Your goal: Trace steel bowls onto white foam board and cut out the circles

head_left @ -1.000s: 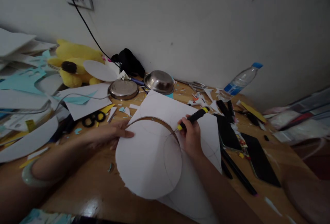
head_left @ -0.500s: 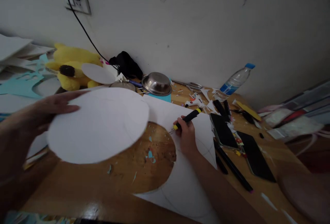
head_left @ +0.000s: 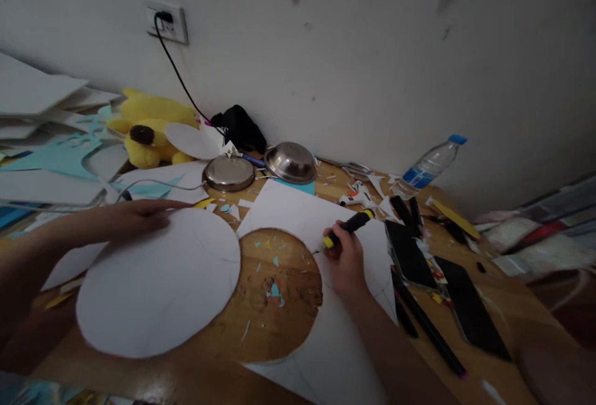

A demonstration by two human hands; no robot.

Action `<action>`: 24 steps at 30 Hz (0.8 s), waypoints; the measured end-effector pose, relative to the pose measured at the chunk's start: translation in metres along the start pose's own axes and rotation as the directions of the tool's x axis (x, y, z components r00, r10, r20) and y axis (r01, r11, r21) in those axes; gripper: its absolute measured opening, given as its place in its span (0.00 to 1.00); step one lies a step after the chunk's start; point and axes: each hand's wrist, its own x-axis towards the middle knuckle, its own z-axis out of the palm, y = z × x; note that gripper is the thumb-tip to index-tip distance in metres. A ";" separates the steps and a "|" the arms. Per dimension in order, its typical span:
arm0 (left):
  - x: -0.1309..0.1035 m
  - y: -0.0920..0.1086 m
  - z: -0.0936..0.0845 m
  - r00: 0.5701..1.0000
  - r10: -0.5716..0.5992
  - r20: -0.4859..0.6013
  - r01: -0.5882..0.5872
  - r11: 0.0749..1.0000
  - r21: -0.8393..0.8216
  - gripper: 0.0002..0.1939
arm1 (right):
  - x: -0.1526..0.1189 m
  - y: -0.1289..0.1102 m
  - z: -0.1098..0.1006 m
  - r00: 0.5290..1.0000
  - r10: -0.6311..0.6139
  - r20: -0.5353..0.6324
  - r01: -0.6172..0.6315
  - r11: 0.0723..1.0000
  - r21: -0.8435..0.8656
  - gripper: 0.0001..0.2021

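A large white disc (head_left: 161, 284) is at the left, its upper left edge gripped by my left hand (head_left: 139, 218), with the thumb hidden from view. In my right hand (head_left: 344, 256) is a black and yellow craft knife (head_left: 356, 222), its tip pointing down-left at the cut edge of a white sheet (head_left: 291, 206). The sheet has a big round opening, and bare wood with small blue scraps shows through it. Faint curved pencil lines run over the sheet's right part.
Two metal bowls or lids (head_left: 291, 161), a yellow plush toy (head_left: 156, 125) and a black cloth item (head_left: 239, 128) line the wall. Stacked boards (head_left: 37, 91) lie far left. At the right are a water bottle (head_left: 426, 169), a phone (head_left: 410, 254) and a black marker (head_left: 431, 324).
The disc in my left hand has come down and toward me, uncovering a metal lid and a grey cable. The whole view has shifted slightly; my right hand still holds the knife near the opening.
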 end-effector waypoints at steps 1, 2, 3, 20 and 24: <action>0.003 0.005 0.001 0.998 0.043 -0.042 -0.037 0.990 0.139 0.20 | 0.000 -0.003 -0.001 1.000 -0.019 -0.021 0.019 0.999 0.035 0.19; 0.004 0.011 0.006 0.991 0.107 -0.075 -0.082 0.955 0.285 0.21 | 0.001 -0.007 -0.002 0.998 -0.044 -0.041 0.046 0.997 0.062 0.20; 0.003 0.018 0.015 0.974 0.192 -0.119 -0.126 0.899 0.420 0.21 | 0.002 -0.011 -0.004 0.995 -0.076 -0.060 0.081 0.993 0.080 0.20; -0.057 0.038 0.154 0.550 0.621 0.559 -0.835 0.396 0.381 0.34 | 0.031 -0.056 -0.038 0.922 -0.323 -0.213 0.344 0.936 0.070 0.16; -0.056 0.036 0.117 0.572 0.609 0.550 -0.818 0.478 0.321 0.41 | 0.031 -0.057 -0.038 0.913 -0.369 -0.171 0.379 0.925 0.023 0.17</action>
